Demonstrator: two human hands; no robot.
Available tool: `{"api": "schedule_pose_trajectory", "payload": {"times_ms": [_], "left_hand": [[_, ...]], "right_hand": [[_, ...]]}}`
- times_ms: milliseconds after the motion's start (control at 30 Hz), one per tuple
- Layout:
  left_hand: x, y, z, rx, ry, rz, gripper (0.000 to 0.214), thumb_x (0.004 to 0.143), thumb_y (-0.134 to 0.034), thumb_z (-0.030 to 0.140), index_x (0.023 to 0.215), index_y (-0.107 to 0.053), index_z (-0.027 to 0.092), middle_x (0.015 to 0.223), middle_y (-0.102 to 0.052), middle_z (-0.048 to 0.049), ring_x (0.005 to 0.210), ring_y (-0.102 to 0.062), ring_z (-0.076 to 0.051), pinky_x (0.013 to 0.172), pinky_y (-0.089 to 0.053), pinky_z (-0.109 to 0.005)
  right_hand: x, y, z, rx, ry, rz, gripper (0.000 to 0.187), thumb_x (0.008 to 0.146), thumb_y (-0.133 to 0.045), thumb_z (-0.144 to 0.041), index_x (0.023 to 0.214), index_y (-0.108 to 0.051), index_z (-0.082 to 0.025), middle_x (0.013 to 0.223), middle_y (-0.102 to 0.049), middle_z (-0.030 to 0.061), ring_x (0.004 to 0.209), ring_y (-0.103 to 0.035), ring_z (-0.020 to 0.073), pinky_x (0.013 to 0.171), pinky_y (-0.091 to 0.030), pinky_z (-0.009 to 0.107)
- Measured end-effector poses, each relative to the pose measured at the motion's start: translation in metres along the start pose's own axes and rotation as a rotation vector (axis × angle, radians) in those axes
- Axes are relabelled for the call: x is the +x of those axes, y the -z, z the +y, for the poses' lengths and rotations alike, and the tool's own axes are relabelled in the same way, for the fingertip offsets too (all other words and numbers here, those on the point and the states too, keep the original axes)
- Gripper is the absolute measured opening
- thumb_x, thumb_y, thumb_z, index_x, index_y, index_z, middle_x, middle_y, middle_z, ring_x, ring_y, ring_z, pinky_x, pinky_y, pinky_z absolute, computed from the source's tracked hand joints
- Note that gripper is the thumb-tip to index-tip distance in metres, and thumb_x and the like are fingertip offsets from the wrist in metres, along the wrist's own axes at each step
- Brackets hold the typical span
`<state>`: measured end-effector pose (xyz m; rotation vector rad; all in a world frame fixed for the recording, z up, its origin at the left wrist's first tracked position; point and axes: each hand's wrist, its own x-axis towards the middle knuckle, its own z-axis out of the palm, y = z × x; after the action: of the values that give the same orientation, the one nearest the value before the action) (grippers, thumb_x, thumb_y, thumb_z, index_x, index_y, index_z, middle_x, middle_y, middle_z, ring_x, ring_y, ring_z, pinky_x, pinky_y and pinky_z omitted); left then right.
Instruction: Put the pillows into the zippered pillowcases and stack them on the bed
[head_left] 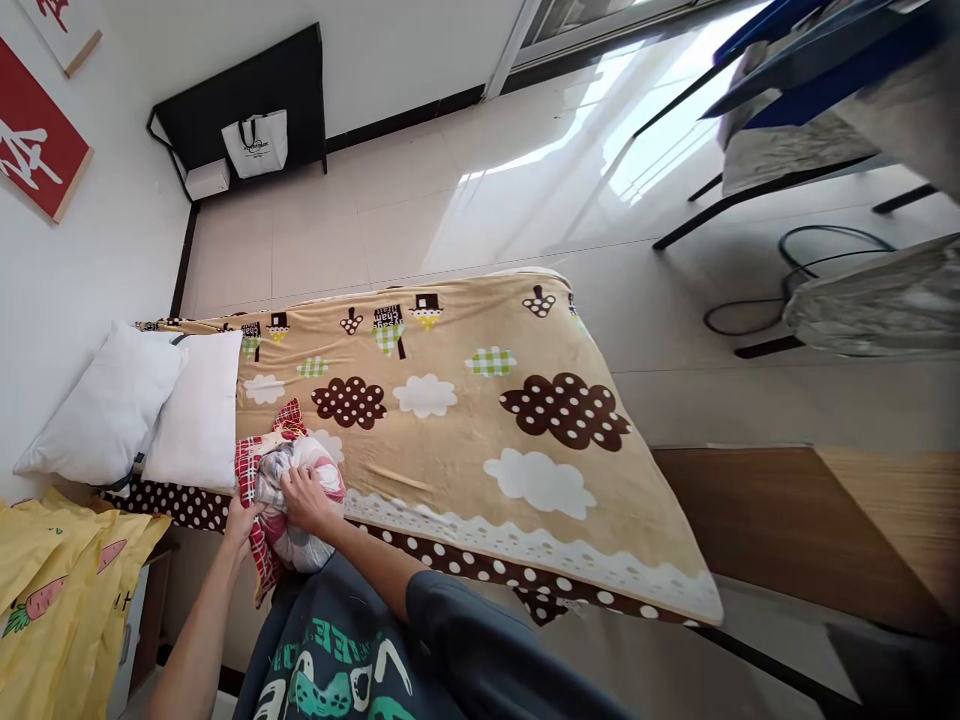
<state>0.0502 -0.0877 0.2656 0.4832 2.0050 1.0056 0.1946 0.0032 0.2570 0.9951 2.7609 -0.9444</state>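
Note:
At the near edge of the bed, my left hand (241, 522) pinches the edge of a red plaid cloth cover (247, 468). Inside its mouth or against it lies a bunched bundle of pale cloth (321, 480) with pink and grey patterning; which of the two I cannot tell. My right hand (306, 502) rests on top of this bundle, fingers curled into it. Both pieces lie partly on the beige blanket (450, 450) and partly against my lap. Just left of them, a white pillow (196, 410) lies flat, with a second white pillow (112, 405) leaning over it.
Yellow cloth (67, 600) with a printed pattern covers a cabinet at the lower left. A black panel (247, 90) with a white tote bag (256, 145) stands beyond the bed. On the right are a wooden surface (795, 520), a looped cable (750, 320) and a black-legged rack (742, 205).

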Motion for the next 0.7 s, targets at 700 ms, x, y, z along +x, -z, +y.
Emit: {"api": "schedule_pose_trajectory", "payload": {"times_ms": [700], "left_hand": [[-0.063, -0.009, 0.188, -0.218, -0.011, -0.12, 0.058, 0.062, -0.075, 0.035, 0.116, -0.067, 0.013, 0.105, -0.073, -0.011, 0.103, -0.067, -0.027, 0.091, -0.053, -0.041]], "right_hand": [[0.001, 0.113, -0.012, 0.117, -0.11, 0.003, 0.036, 0.074, -0.067, -0.02, 0.109, -0.065, -0.015, 0.107, -0.069, 0.0184, 0.096, -0.067, 0.0308, 0.076, -0.05, 0.036]]}}
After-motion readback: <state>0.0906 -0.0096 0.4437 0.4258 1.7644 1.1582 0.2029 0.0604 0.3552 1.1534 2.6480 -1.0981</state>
